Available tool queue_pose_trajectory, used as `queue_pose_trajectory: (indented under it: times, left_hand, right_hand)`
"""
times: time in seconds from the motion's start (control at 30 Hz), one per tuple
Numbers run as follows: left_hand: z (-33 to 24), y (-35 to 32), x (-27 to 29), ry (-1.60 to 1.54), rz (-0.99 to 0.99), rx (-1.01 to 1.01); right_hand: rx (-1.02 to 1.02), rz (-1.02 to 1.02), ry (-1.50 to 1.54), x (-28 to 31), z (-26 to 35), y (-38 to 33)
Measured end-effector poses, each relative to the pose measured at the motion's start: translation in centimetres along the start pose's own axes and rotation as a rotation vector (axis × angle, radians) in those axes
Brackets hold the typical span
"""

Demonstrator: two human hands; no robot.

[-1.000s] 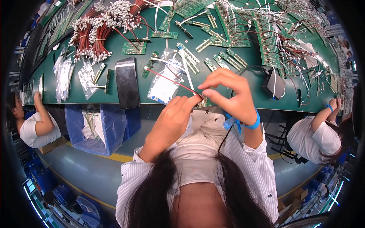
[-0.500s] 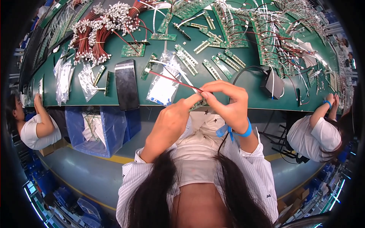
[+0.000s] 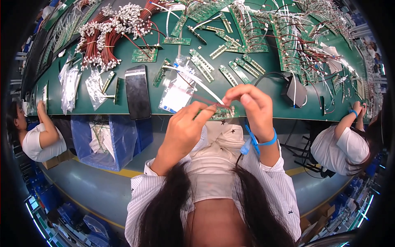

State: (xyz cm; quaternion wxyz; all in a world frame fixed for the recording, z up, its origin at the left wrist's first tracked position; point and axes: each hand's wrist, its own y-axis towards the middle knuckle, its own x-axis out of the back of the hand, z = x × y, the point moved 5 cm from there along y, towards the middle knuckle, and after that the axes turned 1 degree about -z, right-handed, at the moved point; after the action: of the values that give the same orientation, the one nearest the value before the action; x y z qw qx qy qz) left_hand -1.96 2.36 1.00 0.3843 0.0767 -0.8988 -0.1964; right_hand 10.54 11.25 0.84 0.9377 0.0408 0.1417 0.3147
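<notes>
So the green circuit board (image 3: pixel 225 113) is dead centre in the frame, right at the near edge of the green table (image 3: pixel 115 108). Its long axis runs pretty much left to right across the picture, so one end points at each hand.

Left hand (image 3: pixel 181 129) is the one that's got it: thumb and fingers pinched together on the board's left end, which is mostly covered by them. Right hand (image 3: pixel 260 113) sits up and to the right, just over the right half of the board, fingers curled and thumb held a bit away from the index finger. Can't tell if those fingertips actually have hold of anything, too much blur there.

IMO the relation that counts is those right fingertips to the board's upper edge: super close, but I can't say touching or not. A thin red wire (image 3: pixel 205 99), also blurry, comes in from the upper left toward the same spot, and a white flat cable (image 3: pixel 197 81) slants down and ends near the right fingers too.

Around it: clear plastic bag (image 3: pixel 175 98) just up and left of the hands, black phone (image 3: pixel 138 94) further left, black box (image 3: pixel 295 92) well off to the right.
</notes>
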Motion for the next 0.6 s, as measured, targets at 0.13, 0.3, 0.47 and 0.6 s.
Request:
queue_pose_trajectory:
  times: [0.13,0.3,0.47,0.6]
  left_hand:
    - [-0.4,-0.1,-0.7,0.04,0.109,-0.037]
    - [-0.3,-0.3,-1.3,0.015,0.091,-0.083]
    - [0.1,-0.8,-1.7,-0.051,0.091,-0.027]
    - [0.5,-0.7,-1.6,-0.359,-0.159,0.118]
  right_hand:
    - [-0.221,0.1,0.039,0.2,0.0,1.1]
    - [-0.175,0.124,-0.191,-0.4,0.7,1.9]
    - [-0.057,0.038,-0.028,-0.9,1.4,1.8]
    - [0.145,-0.045,0.223,-0.6,3.0,1.1]
